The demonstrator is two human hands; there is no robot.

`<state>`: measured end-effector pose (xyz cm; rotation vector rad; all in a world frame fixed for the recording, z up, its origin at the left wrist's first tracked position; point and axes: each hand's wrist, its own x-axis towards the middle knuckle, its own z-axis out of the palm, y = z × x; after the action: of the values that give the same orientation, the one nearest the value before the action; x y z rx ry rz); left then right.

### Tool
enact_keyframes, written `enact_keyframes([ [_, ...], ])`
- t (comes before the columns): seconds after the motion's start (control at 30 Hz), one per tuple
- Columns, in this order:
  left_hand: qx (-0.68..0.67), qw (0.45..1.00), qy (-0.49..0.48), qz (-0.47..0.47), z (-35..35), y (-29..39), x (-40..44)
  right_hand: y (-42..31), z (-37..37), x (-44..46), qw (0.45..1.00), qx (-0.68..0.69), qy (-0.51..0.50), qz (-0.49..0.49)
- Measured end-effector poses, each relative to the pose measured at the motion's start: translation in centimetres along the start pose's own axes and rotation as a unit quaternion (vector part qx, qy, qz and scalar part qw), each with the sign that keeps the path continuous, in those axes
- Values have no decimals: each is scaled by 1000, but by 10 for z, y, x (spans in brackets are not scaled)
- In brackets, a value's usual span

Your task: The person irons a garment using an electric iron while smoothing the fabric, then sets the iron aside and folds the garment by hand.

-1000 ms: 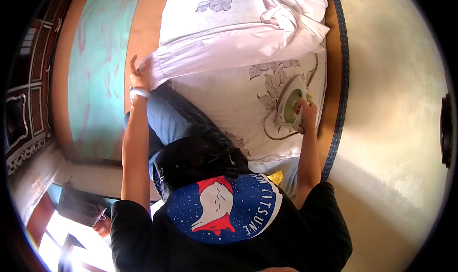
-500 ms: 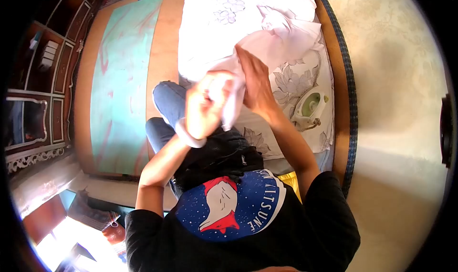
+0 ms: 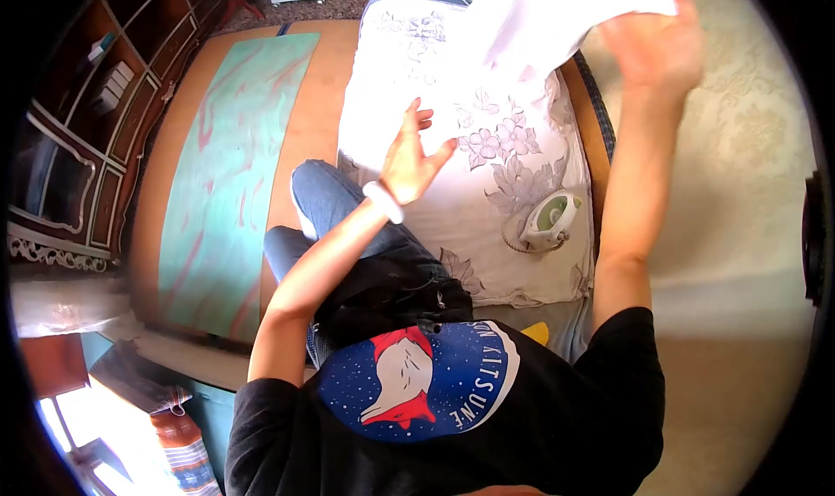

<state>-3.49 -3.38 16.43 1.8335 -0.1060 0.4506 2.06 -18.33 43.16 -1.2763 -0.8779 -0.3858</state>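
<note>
My right hand (image 3: 657, 51), blurred by motion, is raised at the upper right and grips one edge of a white cloth (image 3: 570, 13). The cloth hangs spread out to the left of that hand, over the far end of a floral sheet (image 3: 396, 87); its kind is not plain. My left hand (image 3: 411, 161), with a white band at the wrist, hovers over the near part of the sheet. Its fingers are apart and nothing is in them. A white and green clothes iron (image 3: 548, 224) rests on the sheet at the right, its cord beside it.
A green marbled panel (image 3: 230, 166) lies on the brown surface to the left. Dark cabinets (image 3: 113, 105) with shelves stand along the left side. A pale patterned wall (image 3: 731, 192) borders the bedding on the right. My bent knee (image 3: 322, 187) is beside the sheet.
The left hand has let go of the cloth and opened. My right hand has swung up and to the right, carrying the cloth off the near part of the sheet and spreading it.
</note>
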Motion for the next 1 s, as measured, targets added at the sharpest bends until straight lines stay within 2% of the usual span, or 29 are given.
enact_keyframes([
  [0.03, 9, 1000, 1, 5, 12, 2, 5, -13, 10, 9, 942, 317, 65, 87],
  [0.07, 19, 1000, 2, 10, 24, 4, 11, -16, 3, 4, 918, 366, 92, 120],
  [0.17, 28, 995, 23, 91, 55, 35, 33, -9, -56, -53, 929, 243, 163, 225],
  [0.27, 80, 984, 113, 112, 72, 60, 63, 4, -114, -103, 903, 161, 211, 339],
  [0.3, 107, 981, 147, 64, 72, 70, 72, 8, -129, -111, 893, 143, 219, 367],
  [0.37, 24, 992, 122, 28, 51, 84, 92, 13, -153, -119, 879, 121, 230, 400],
  [0.4, -17, 994, 108, 10, 38, 84, 101, 16, -164, -118, 877, 112, 231, 407],
  [0.47, 70, 954, 260, 129, 21, 61, 123, 23, -183, -103, 882, 104, 230, 398],
  [0.53, 98, 959, 245, 103, -19, 53, 126, 27, -201, -66, 904, 100, 220, 351],
  [0.6, 152, 935, 266, 181, -61, 7, 148, 26, -215, -16, 935, 104, 203, 270],
  [0.67, 276, 909, 256, 180, -115, -16, 161, 12, -223, 35, 960, 128, 178, 175],
  [0.73, 361, 899, 140, 206, -170, 4, 156, -2, -221, 67, 969, 163, 165, 92],
  [0.77, 430, 891, 58, 132, -196, 10, 155, -5, -217, 76, 969, 178, 162, 57],
  [0.83, 480, 870, -55, 97, -236, 15, 148, 1, -204, 75, 967, 201, 156, 14],
  [0.87, 465, 870, -89, 138, -246, 19, 136, 11, -202, 66, 966, 207, 151, 10],
  [0.9, 544, 829, -123, 51, -245, 37, 122, 27, -200, 55, 964, 220, 151, 11],
  [0.93, 514, 837, -186, -31, -247, 40, 117, 42, -186, 34, 960, 223, 169, 31],
  [0.97, 591, 770, -214, 105, -237, 60, 98, 56, -162, 13, 942, 209, 245, 95],
  [1.0, 486, 845, -223, -15, -236, 51, 89, 65, -136, -11, 914, 191, 319, 160],
])
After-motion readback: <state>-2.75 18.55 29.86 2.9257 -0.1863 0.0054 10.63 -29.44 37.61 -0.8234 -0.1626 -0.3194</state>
